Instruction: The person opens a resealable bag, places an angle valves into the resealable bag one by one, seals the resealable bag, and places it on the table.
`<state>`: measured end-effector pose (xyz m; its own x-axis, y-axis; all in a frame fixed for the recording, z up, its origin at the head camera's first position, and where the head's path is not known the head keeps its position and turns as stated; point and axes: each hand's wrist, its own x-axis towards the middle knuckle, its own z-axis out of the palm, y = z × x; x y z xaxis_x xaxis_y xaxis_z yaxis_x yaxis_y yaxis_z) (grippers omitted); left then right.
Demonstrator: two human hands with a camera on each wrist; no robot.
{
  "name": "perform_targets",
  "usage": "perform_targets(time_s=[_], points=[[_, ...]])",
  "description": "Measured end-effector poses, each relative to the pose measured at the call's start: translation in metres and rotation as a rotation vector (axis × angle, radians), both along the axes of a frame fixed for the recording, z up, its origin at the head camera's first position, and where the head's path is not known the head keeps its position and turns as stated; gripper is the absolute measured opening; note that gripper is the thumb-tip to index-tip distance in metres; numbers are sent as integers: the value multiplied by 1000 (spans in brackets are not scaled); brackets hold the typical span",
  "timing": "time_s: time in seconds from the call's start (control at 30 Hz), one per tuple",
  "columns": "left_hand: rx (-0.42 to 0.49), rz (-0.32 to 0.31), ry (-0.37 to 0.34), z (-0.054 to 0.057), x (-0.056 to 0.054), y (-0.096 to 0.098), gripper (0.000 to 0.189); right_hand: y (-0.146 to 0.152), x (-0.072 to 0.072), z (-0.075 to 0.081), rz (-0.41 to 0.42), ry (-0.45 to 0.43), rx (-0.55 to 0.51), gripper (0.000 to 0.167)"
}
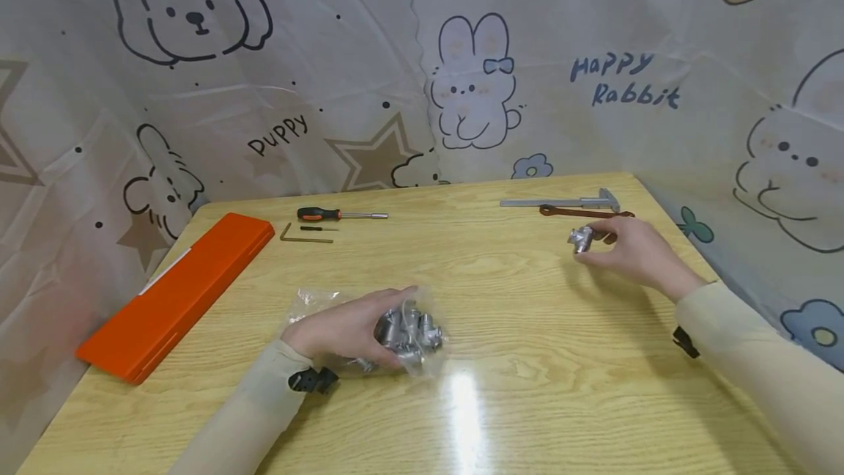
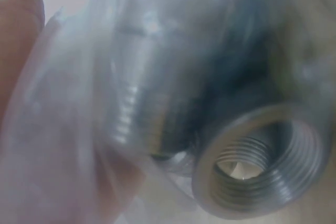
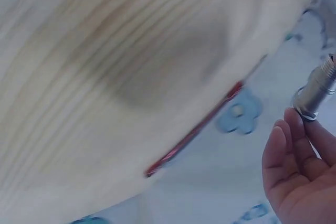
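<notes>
Head view: your left hand (image 1: 352, 325) curls, thumb and fingers apart, round a clear plastic bag (image 1: 431, 304) of metal fittings (image 1: 410, 332) on the wood-grain table (image 1: 494, 292). Your right hand (image 1: 633, 251), well apart from it, pinches a single silvery fitting (image 1: 580, 239) between thumb and fingers, above the table. That small, smooth grip could let the fitting slip and drop; loosening the left hand might let the bag slump and spill. Just beyond your right hand lie a caliper (image 1: 560, 203) and a red wrench (image 1: 557, 212), which a careless sweep could knock. Beyond your left hand are a screwdriver (image 1: 323, 214), a small black tool (image 1: 318, 229) and an L-shaped key (image 1: 306, 240); to its left, an orange case (image 1: 184, 295) limits room.

Left wrist view: creased plastic blurs the fittings beside your fingers; one threaded opening faces you. The plastic could snag on an edge and tear.

Right wrist view: your fingertips hold only the fitting's end, so a bump might tip it loose.
</notes>
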<state>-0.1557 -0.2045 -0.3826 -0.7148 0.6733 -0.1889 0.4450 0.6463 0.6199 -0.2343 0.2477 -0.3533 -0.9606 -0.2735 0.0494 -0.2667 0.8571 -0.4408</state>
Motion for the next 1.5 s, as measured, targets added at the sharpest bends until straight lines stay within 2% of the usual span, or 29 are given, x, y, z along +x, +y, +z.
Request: perform_targets(time_s=[0.13, 0.4, 0.6, 0.77, 0.97, 1.2, 1.4, 1.5], points=[[6, 6, -5, 0, 1, 0, 111, -21, 16, 7, 66, 32, -16, 63], [-3, -1, 5, 2, 1, 1, 111, -58, 45, 12, 152, 59, -29, 63], [-12, -7, 13, 3, 1, 1, 113, -83, 59, 8, 241, 91, -49, 58], [-9, -5, 14, 2, 1, 1, 111, -104, 69, 5, 309, 77, -79, 57], [7, 2, -5, 2, 2, 1, 111, -135, 77, -5, 391, 53, -94, 57], [13, 13, -23, 2, 1, 1, 109, -173, 81, -13, 493, 29, -112, 57], [2, -3, 1, 2, 0, 1, 111, -198, 82, -20, 533, 3, -112, 57], [7, -14, 7, 1, 0, 0, 110, -209, 84, -23, 549, 18, -105, 58]])
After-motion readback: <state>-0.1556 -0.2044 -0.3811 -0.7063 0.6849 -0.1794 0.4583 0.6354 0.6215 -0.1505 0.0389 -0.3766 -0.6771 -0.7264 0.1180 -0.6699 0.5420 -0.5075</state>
